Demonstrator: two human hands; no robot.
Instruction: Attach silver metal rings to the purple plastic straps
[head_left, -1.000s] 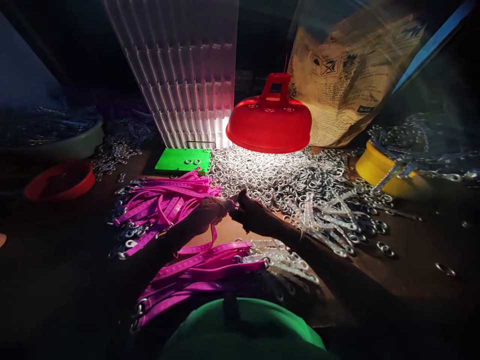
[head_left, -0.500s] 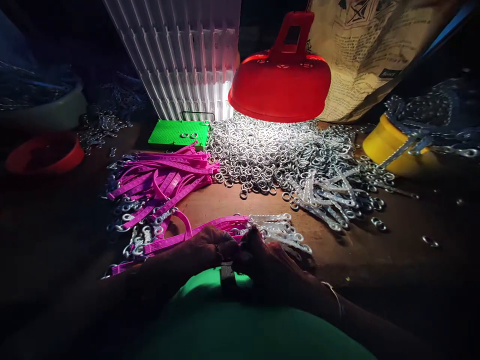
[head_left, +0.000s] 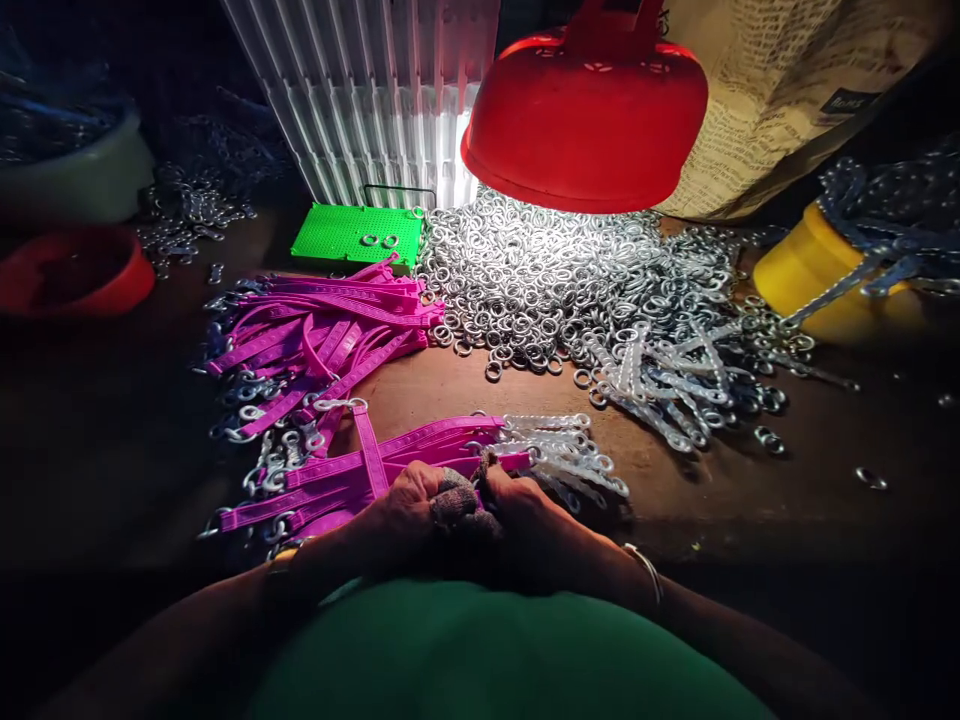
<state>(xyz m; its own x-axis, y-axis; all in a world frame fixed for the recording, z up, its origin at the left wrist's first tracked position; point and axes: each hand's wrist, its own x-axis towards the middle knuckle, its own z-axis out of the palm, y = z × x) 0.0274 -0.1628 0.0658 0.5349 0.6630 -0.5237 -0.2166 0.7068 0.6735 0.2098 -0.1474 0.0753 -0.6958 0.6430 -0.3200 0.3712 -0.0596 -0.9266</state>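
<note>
"How is the grip?"

"Both are closed. The left hand (head_left: 409, 508) and right hand (head_left: 534, 510) pinch a flat pink strap (head_left: 368, 450), fingertips close together. Its near end is mostly hidden."

"Where's the rest?"

"It sticks out past the left hand, across more pink straps (head_left: 442, 435) on the wooden worktop (head_left: 424, 388). A shiny metal clip (head_left: 336, 404) hangs on its far end."

"And behind?"

"Smooth, round metal rings (head_left: 525, 285), all heaped up."
</note>
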